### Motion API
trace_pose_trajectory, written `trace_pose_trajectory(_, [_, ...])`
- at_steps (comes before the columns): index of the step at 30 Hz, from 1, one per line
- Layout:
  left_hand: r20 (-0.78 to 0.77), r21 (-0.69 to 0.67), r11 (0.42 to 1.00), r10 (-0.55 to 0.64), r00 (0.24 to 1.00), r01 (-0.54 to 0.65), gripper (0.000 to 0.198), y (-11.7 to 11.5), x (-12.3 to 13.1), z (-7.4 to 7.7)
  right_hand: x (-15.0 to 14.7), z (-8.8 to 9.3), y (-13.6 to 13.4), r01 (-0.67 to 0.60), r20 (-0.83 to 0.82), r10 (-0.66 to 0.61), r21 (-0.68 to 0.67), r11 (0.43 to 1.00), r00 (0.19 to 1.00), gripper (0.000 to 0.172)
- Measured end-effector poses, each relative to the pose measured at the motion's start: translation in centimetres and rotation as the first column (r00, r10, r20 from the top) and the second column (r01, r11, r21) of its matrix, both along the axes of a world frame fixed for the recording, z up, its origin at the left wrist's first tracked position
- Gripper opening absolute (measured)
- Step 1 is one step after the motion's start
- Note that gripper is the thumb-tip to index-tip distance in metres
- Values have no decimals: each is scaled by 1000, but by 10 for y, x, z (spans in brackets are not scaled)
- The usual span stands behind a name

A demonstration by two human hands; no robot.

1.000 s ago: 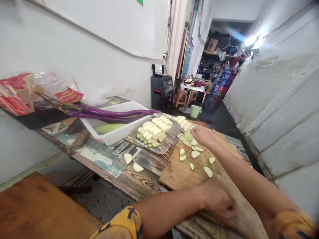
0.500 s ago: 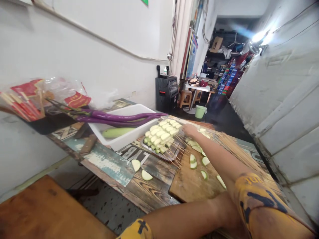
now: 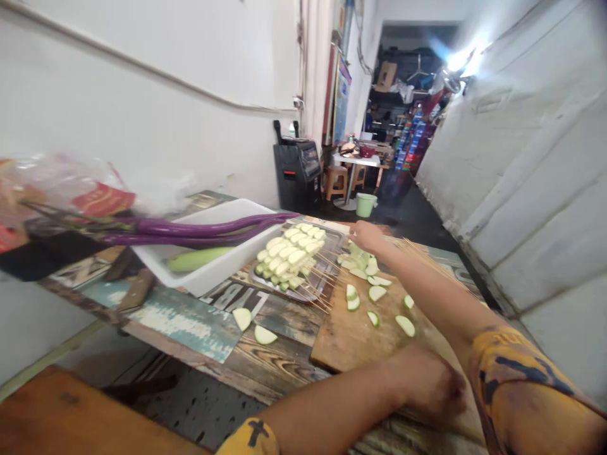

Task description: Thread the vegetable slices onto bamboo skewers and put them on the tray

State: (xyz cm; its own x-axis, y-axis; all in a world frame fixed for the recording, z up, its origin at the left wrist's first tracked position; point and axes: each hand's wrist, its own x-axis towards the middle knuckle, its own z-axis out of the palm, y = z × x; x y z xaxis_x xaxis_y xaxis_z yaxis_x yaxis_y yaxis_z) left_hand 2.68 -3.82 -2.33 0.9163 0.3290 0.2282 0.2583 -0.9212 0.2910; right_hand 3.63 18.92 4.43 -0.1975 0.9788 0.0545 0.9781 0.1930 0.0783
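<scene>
My right hand (image 3: 367, 237) is at the far end of the wooden cutting board (image 3: 339, 338), fingers closed, above a heap of pale green-edged vegetable slices (image 3: 359, 260). What it holds, if anything, does not show. Low over the near right of the board, my left hand (image 3: 434, 383) is curled and a little blurred; its fingertips are hidden. More half-round slices (image 3: 377, 294) lie scattered between the hands. Left of the board, stacked skewered slices (image 3: 287, 253) rest on a metal tray (image 3: 334, 237), their sticks pointing toward the board.
A white tub (image 3: 203, 282) holds a long green vegetable (image 3: 196, 258), with long purple eggplants (image 3: 203, 227) across it. Loose wooden skewers (image 3: 443, 265) lie beyond my right forearm. Two slices (image 3: 253, 327) lie on the table. Plastic bags (image 3: 99, 196) sit left; a black speaker (image 3: 296, 170) stands behind.
My left hand has come into view from behind the right arm, over the board. The right hand stays near the slices at the far end. The view has shifted right.
</scene>
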Motion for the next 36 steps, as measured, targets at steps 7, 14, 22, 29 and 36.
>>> trace_pose_trajectory(7, [67, 19, 1000, -9, 998, 7, 31, -6, -10, 3, 168, 4, -63, 433, 98, -423, -117, 894, 901, 28])
trace_pose_trajectory(14, [72, 75, 997, -18, 997, 13, 31, -7, -12, 6, 190, -29, -99, 442, 61, -438, -165, 882, 897, 27])
trace_pose_trajectory(22, [38, 72, 997, -23, 999, 21, 32, -8, -14, 10, 165, -37, -93, 390, -69, -408, -181, 903, 910, 32])
trace_pose_trajectory(29, [46, 82, 996, -22, 999, 18, 30, -8, -14, 7, 156, -39, -96, 389, -163, -396, -73, 918, 904, 32])
trace_pose_trajectory(36, [63, 85, 996, -44, 997, 38, 32, -8, -17, 10, 160, -19, -116, 375, -177, -349, 146, 915, 920, 19])
